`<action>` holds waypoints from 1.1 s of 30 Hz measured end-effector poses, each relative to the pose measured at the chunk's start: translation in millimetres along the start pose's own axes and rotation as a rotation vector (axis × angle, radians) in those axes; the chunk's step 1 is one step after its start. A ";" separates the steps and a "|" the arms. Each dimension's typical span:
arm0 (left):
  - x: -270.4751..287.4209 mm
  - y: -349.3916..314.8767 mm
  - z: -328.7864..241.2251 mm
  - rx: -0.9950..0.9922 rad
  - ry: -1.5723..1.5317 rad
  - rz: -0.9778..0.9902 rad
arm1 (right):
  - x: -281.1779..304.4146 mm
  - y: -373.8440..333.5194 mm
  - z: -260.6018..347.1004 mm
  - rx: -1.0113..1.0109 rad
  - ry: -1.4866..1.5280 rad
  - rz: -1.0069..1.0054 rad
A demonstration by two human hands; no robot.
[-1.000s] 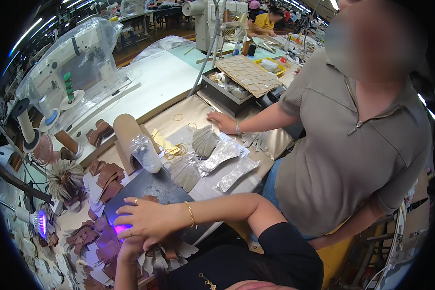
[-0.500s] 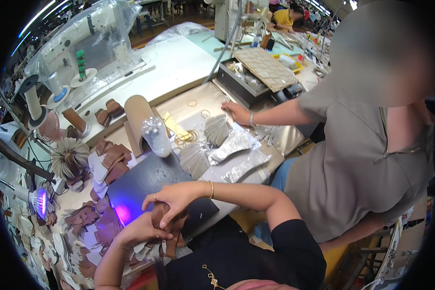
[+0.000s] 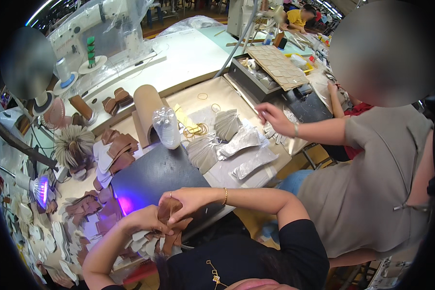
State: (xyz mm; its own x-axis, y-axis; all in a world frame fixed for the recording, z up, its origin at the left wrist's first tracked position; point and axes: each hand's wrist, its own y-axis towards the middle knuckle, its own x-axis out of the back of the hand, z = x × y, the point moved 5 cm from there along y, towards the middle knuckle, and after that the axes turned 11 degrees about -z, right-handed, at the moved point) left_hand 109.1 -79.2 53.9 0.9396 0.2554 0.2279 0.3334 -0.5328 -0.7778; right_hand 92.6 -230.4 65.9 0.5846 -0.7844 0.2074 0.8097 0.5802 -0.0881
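Note:
Close to my body, my left hand point(image 3: 146, 219) and my right hand point(image 3: 192, 199) both pinch a brown leather piece point(image 3: 167, 208). The piece stands up between them, bent, over the near edge of a dark flat board point(image 3: 162, 169). Thumbs and fingers are closed on it, and part of it is hidden behind them. More brown and pale cut pieces point(image 3: 150, 243) lie under and beside my left hand. A small lamp point(image 3: 40, 188) throws a violet-pink glow on the board's left side.
Leather pieces point(image 3: 113, 152) are heaped left of the board. Beyond it lie a cardboard tube point(image 3: 147, 106), a clear plastic-wrapped bundle point(image 3: 167, 128), grey fanned stacks point(image 3: 227, 125) and rubber bands point(image 3: 198, 129). A co-worker's hand point(image 3: 275, 118) hovers at right, near a black box point(image 3: 249, 79).
The co-worker's hand has left the grey stack, moving right, and the co-worker's body has shifted. My view has turned slightly. My hands keep hold of the leather, fingers a little shifted.

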 end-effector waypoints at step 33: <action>13.2 43.4 10.6 -0.094 -0.145 0.215 | 7.7 11.9 -15.4 -0.179 0.095 -0.269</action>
State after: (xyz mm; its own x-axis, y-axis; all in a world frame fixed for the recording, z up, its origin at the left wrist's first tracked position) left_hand 135.2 -90.4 17.0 0.9710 0.2376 -0.0279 0.1398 -0.6580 -0.7399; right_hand 107.6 -233.0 51.4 0.3436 -0.9261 0.1560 0.9270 0.3080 -0.2139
